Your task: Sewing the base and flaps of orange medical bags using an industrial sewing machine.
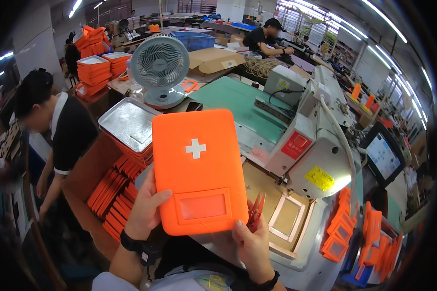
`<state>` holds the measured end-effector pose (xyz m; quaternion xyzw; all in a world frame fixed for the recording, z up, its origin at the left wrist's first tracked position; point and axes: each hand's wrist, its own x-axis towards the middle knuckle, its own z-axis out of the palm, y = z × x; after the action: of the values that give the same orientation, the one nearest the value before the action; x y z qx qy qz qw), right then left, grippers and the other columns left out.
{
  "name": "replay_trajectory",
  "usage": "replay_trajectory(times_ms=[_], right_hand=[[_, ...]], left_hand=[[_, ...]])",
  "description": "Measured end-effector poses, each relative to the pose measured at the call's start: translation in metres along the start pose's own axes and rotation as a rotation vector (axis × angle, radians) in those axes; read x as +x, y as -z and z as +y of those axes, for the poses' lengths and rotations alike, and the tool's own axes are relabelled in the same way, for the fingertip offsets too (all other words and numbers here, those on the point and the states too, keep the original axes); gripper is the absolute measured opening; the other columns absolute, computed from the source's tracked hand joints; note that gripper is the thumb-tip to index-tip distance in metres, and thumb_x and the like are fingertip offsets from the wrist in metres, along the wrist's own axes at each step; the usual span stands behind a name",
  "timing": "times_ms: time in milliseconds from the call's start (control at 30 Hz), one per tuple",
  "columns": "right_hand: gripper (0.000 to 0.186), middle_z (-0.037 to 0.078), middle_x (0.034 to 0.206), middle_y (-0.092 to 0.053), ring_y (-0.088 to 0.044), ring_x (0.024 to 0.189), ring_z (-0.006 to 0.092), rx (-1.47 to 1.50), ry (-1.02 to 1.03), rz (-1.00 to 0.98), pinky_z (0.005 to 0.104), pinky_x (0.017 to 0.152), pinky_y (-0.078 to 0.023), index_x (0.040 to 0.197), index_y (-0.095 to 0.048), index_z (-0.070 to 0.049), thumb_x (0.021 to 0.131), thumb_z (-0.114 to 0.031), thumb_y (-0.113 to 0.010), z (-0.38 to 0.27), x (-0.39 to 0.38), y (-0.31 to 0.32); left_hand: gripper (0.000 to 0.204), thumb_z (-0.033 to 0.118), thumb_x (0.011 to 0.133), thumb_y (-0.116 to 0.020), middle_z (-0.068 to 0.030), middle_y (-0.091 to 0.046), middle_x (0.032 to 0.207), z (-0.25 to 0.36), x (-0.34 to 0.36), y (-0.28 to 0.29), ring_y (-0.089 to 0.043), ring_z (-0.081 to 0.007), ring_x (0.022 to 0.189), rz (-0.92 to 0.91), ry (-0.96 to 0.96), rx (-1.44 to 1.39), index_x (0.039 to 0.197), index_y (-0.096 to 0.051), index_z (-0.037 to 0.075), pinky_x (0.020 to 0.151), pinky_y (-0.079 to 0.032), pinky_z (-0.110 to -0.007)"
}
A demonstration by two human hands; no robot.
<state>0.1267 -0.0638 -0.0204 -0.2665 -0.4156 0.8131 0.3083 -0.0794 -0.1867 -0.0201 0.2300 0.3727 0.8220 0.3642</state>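
An orange first-aid case cover [199, 172] with a white cross is held up in front of me, its face toward me. Low on it is a framed clear window, with a loose thread hanging below. My left hand [149, 206] grips the left edge, thumb on the front. At the lower right corner my right hand [251, 242] pinches the cover with its thumb and also holds red thread snips [256, 212], blades pointing up. The fingers behind the cover are hidden.
Right of the cover stands a sewing machine [320, 162] with a frame template [287, 219] under its head. Orange window pieces [339, 235] lie farther right. A cardboard box [90, 194] of orange covers, stacked trays [131, 123], a fan [160, 65] and a co-worker [65, 128] are left.
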Motion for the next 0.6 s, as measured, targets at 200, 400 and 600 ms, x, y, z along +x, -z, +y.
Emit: replay_trajectory(times_ms=[200,400,600], right_hand=[[0.056,0.003,0.103,-0.058,-0.046,0.064,0.005,0.008,-0.001,0.022,0.0196,0.052,-0.034,0.142,-0.037,0.0,0.091,-0.001,-0.062,0.0017,-0.0021,0.0048],[0.057,0.004,0.107,-0.059,-0.047,0.065,0.0054,-0.02,0.012,0.017,0.0198,0.052,-0.035,0.142,-0.037,-0.001,0.091,0.0,-0.06,0.001,-0.0043,0.0044],[0.057,0.004,0.107,-0.059,-0.047,0.064,0.0053,-0.032,0.021,-0.009,0.0197,0.052,-0.035,0.142,-0.036,-0.001,0.09,0.001,-0.06,0.0012,-0.0042,0.0041]], left_hand=[[0.081,0.002,0.083,-0.065,-0.0107,-0.044,0.145,-0.0084,0.0014,-0.0032,-0.046,-0.0223,0.133,0.021,0.008,0.008,0.152,-0.024,0.006,0.11,-0.039,-0.035],[0.083,0.001,0.082,-0.065,-0.0098,-0.043,0.146,-0.0058,0.0035,-0.0015,-0.045,-0.0221,0.134,-0.004,0.017,-0.016,0.153,-0.023,0.007,0.11,-0.038,-0.035],[0.085,0.0,0.082,-0.065,-0.0098,-0.041,0.148,-0.0014,0.0013,-0.0005,-0.043,-0.0219,0.135,-0.044,-0.01,-0.005,0.154,-0.02,0.007,0.111,-0.036,-0.036]])
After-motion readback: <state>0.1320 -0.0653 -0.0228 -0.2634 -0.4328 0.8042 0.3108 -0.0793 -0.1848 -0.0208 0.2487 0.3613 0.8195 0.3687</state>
